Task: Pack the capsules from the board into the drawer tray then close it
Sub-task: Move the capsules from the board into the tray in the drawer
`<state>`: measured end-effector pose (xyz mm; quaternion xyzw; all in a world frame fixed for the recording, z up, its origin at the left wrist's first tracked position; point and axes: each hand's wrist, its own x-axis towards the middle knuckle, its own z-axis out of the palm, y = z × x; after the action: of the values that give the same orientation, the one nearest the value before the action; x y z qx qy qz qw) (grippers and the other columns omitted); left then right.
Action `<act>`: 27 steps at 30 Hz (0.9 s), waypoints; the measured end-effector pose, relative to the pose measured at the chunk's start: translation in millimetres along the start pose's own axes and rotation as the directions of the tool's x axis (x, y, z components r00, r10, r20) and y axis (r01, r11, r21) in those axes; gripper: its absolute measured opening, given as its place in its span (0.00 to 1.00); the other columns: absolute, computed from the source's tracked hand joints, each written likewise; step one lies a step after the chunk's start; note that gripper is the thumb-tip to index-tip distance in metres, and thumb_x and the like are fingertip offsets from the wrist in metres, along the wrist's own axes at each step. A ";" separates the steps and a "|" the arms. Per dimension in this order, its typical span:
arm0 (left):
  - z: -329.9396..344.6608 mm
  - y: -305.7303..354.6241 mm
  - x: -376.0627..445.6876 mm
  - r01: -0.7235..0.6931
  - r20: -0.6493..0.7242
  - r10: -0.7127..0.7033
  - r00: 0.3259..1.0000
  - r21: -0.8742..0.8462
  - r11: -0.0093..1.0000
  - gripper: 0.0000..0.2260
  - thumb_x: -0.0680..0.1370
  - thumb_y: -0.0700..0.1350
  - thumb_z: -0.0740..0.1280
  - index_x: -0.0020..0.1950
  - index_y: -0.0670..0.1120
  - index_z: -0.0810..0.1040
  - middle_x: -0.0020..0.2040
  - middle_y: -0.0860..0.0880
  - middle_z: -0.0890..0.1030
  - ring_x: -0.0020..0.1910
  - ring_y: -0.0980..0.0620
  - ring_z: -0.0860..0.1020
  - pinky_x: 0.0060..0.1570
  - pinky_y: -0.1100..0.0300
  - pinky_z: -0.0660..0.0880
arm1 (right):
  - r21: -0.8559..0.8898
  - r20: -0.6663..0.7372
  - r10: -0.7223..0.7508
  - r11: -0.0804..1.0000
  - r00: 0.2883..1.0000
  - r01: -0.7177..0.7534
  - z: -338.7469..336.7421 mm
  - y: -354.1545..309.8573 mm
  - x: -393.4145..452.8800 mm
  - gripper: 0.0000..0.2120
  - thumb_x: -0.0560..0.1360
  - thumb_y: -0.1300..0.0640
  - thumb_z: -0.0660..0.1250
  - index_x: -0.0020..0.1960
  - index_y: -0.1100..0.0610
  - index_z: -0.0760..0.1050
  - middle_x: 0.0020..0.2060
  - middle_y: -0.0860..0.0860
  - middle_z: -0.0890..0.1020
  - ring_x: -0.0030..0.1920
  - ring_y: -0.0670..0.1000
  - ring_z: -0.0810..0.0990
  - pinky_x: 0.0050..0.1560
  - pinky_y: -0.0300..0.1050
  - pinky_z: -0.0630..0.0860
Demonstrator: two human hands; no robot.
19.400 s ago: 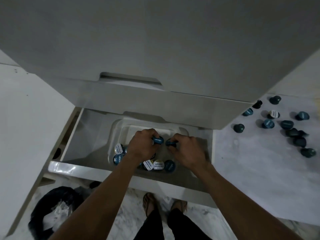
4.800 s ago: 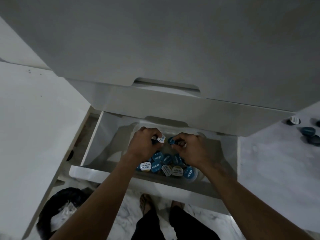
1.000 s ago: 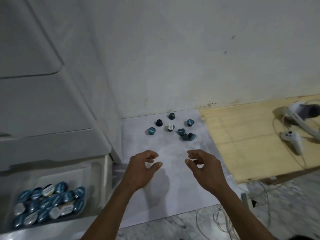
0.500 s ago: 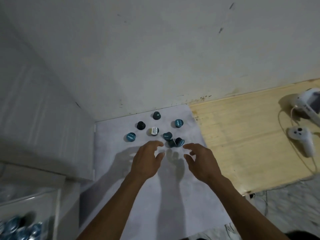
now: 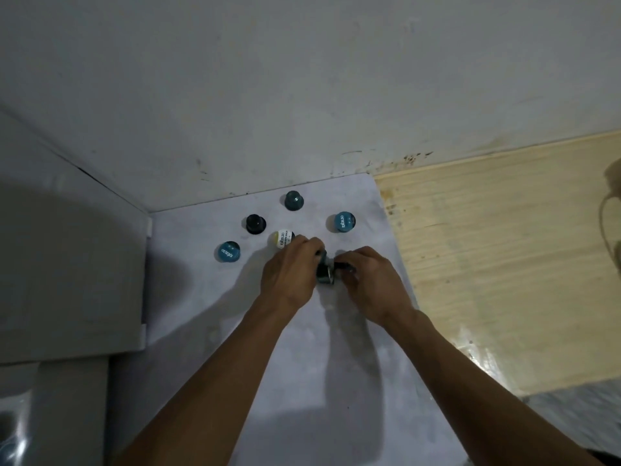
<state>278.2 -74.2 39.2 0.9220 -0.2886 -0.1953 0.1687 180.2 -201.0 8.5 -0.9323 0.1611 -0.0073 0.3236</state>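
Several coffee capsules lie on the pale board (image 5: 208,304) by the wall: a teal capsule (image 5: 294,200), a black capsule (image 5: 255,224), a blue-lidded capsule (image 5: 342,222), a white-lidded capsule (image 5: 281,239) and another blue capsule (image 5: 228,252). My left hand (image 5: 290,274) and my right hand (image 5: 369,280) are down on a small cluster of dark capsules (image 5: 325,275) in the middle of the board. The fingers of each hand are curled around a capsule there, mostly hiding it. Only a blurred corner of the drawer (image 5: 13,432) shows at the bottom left.
A grey cabinet (image 5: 67,280) stands along the left of the board. A light wooden panel (image 5: 504,257) adjoins the board on the right. The white wall (image 5: 302,95) rises directly behind the capsules.
My view has swung from the drawer to the board. Both hands have moved forward from hovering open and closed their fingers on the clustered capsules.
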 end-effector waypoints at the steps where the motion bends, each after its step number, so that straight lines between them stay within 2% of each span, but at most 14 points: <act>1: 0.6 -0.2 1.3 0.010 -0.007 -0.010 1.000 -0.026 1.000 0.08 0.81 0.42 0.60 0.56 0.48 0.77 0.53 0.47 0.77 0.49 0.45 0.78 0.47 0.48 0.77 | 0.030 -0.006 0.026 0.999 1.000 -0.026 0.2 1.8 1.8 0.07 0.77 0.59 0.65 0.52 0.55 0.81 0.44 0.54 0.81 0.45 0.53 0.79 0.45 0.48 0.77; 5: 2.7 0.5 9.7 0.061 -0.026 -0.064 0.998 -0.119 0.991 0.08 0.81 0.43 0.61 0.54 0.46 0.78 0.51 0.45 0.81 0.48 0.46 0.79 0.48 0.48 0.78 | 0.089 -0.073 0.170 0.983 0.983 -0.163 -5.4 2.2 9.2 0.08 0.78 0.56 0.65 0.48 0.58 0.81 0.43 0.55 0.84 0.42 0.55 0.81 0.45 0.48 0.78; 7: 3.2 2.9 13.2 0.095 -0.041 -0.102 0.994 -0.135 0.986 0.07 0.80 0.42 0.61 0.52 0.44 0.79 0.50 0.44 0.82 0.48 0.46 0.79 0.47 0.50 0.78 | 0.091 -0.074 0.219 0.973 0.973 -0.212 -8.3 1.9 11.6 0.10 0.79 0.53 0.65 0.51 0.57 0.81 0.46 0.55 0.85 0.44 0.54 0.82 0.49 0.47 0.79; 9: 5.0 5.4 12.2 0.099 -0.086 -0.113 0.990 -0.153 0.983 0.09 0.80 0.41 0.61 0.57 0.44 0.78 0.54 0.44 0.81 0.51 0.46 0.79 0.49 0.52 0.77 | 0.117 -0.087 0.242 0.966 0.966 -0.231 -11.8 3.7 10.5 0.11 0.79 0.53 0.65 0.58 0.56 0.78 0.51 0.55 0.84 0.49 0.55 0.82 0.53 0.47 0.78; 11: 6.7 4.8 6.0 0.096 -0.105 -0.116 0.988 -0.176 0.980 0.12 0.80 0.40 0.61 0.63 0.45 0.75 0.57 0.44 0.80 0.53 0.45 0.78 0.50 0.52 0.77 | 0.135 -0.108 0.196 0.974 0.975 -0.181 -13.6 4.4 4.0 0.13 0.77 0.57 0.66 0.61 0.56 0.76 0.55 0.55 0.82 0.52 0.55 0.81 0.55 0.45 0.76; 13: 11.7 0.8 -1.4 0.060 -0.097 -0.080 0.992 -0.198 0.978 0.15 0.78 0.35 0.63 0.63 0.48 0.74 0.57 0.46 0.78 0.52 0.45 0.78 0.50 0.49 0.78 | 0.095 -0.101 0.064 0.994 0.993 -0.054 -10.7 7.7 -4.7 0.14 0.74 0.62 0.67 0.60 0.57 0.77 0.55 0.54 0.81 0.55 0.54 0.79 0.56 0.44 0.75; 15: 17.3 -1.3 -7.2 0.014 -0.091 -0.035 0.995 -0.223 0.975 0.18 0.75 0.32 0.63 0.60 0.49 0.76 0.57 0.48 0.79 0.53 0.46 0.78 0.53 0.48 0.77 | 0.072 -0.074 0.011 0.997 0.997 -0.005 -3.7 15.0 -10.7 0.18 0.72 0.64 0.67 0.62 0.56 0.77 0.59 0.52 0.80 0.58 0.52 0.77 0.60 0.43 0.74; 18: 22.9 -6.1 -6.4 -0.022 -0.113 -0.007 0.994 -0.250 0.968 0.16 0.75 0.34 0.65 0.59 0.50 0.77 0.57 0.49 0.80 0.54 0.47 0.79 0.55 0.47 0.78 | 0.039 -0.099 -0.008 0.999 0.995 0.012 8.0 23.9 -10.1 0.18 0.74 0.61 0.69 0.64 0.54 0.77 0.60 0.50 0.79 0.59 0.52 0.76 0.61 0.43 0.74; 20: 25.3 -9.3 -3.2 -0.041 -0.121 0.010 0.993 -0.253 0.967 0.13 0.76 0.37 0.67 0.57 0.52 0.78 0.55 0.51 0.80 0.52 0.49 0.79 0.53 0.47 0.78 | 0.026 -0.135 -0.028 0.999 0.990 0.031 12.4 24.2 -8.1 0.16 0.75 0.57 0.70 0.62 0.53 0.78 0.58 0.49 0.81 0.56 0.51 0.76 0.57 0.45 0.77; 23: 29.6 -13.0 -0.3 -0.064 -0.155 0.024 0.988 -0.255 0.965 0.11 0.76 0.41 0.69 0.56 0.53 0.78 0.54 0.51 0.80 0.51 0.50 0.79 0.51 0.49 0.78 | 0.047 -0.192 -0.040 0.998 0.981 0.050 15.0 22.9 -6.7 0.14 0.75 0.57 0.71 0.60 0.54 0.79 0.56 0.50 0.82 0.54 0.53 0.77 0.52 0.46 0.78; 27: 36.5 -15.7 -0.1 -0.088 -0.229 0.027 0.973 -0.257 0.962 0.11 0.76 0.42 0.69 0.58 0.50 0.79 0.55 0.50 0.81 0.52 0.49 0.79 0.52 0.50 0.79 | 0.025 -0.221 -0.048 0.998 0.974 0.055 19.0 23.9 -6.0 0.14 0.75 0.55 0.70 0.60 0.54 0.79 0.56 0.50 0.82 0.55 0.53 0.77 0.51 0.47 0.77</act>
<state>268.7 -69.2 1.0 0.8983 -0.2658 -0.1224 0.3278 169.6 -205.4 -20.5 -0.9246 0.1716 -0.1216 0.3176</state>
